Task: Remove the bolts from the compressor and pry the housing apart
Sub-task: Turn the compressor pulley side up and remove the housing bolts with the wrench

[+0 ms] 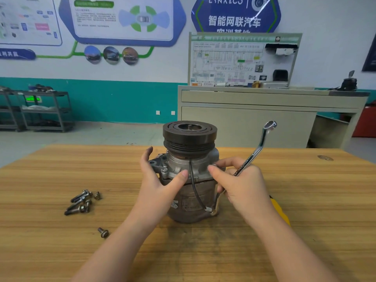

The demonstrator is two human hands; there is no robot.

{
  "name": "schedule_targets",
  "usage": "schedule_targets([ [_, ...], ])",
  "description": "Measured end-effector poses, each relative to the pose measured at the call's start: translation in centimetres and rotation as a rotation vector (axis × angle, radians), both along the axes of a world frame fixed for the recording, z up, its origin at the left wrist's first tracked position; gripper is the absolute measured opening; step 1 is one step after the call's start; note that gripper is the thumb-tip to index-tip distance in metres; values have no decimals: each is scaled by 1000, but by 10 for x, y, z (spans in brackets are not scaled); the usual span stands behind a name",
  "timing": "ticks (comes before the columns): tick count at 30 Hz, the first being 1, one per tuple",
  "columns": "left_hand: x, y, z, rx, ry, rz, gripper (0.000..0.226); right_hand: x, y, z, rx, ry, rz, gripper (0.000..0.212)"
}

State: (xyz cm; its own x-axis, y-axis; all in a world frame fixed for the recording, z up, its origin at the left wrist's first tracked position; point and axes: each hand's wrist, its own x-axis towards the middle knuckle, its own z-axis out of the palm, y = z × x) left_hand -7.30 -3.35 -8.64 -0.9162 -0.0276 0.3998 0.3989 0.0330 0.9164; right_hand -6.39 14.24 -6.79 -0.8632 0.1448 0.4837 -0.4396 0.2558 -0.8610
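1. At the far left, against the teal-banded wall, dark metal shelving carts [45, 109] stand on the floor, well behind the table.
2. On the left part of the wooden table [305, 200] lies a cluster of removed bolts [80, 202], some long and lying side by side, with one short flanged one just right of them.
3. A single short bolt [103, 233] lies apart from that cluster, nearer the table's front edge.
4. The left hand [160, 180] wraps the left side of the compressor: the fingers reach round the far side, and the thumb presses across the front of the silver upper housing.
5. The compressor [190, 174] stands upright in the middle of the table, its dark grooved pulley on top, the silver casting below it and a darker body resting on the wood. A black wire runs down its front to a small connector near the bottom.
6. The right hand [242, 184] is curled round the shank of a double-ended ring wrench [255, 153], while its thumb and forefinger pinch at something small on the right edge of the silver housing; what it is cannot be made out.
7. The wrench's upper ring rises free in the air to the right of the pulley; its lower ring hangs beside the compressor's lower body, close to the wire connector.
8. A yellow object [281, 212] shows from under the right forearm.
9. Behind the table, to the right, stands a beige cabinet [244, 119] with a wiring-diagram board on it.
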Motion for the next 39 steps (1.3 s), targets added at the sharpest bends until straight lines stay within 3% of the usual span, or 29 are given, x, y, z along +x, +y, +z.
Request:
schedule_targets([
  [15, 0, 0, -2, -23, 11, 13, 91, 2, -1, 1, 48, -24, 22, 10],
  [22, 8, 5, -2, -144, 32, 112, 104, 2, 3, 8, -178, 96, 86, 11],
  [24, 13, 9, -2, -223, 110, 266, 87, 5, 2, 12, -240, 127, 136, 10],
  [26, 18, 9, 0, -332, 352, 393, 52, 8, -2, 14, -304, 110, 219, 9],
  [29, 24, 9, 5, -390, 619, 412, 23, 15, -8, 14, -305, 67, 349, 16],
  [33, 30, 11, 10, -443, 598, 305, 20, 20, -12, 16, -279, 31, 476, 20],
  [39, 39, 5, 22, -428, 511, 240, 24, 23, -17, 15, -254, 12, 476, 29],
])
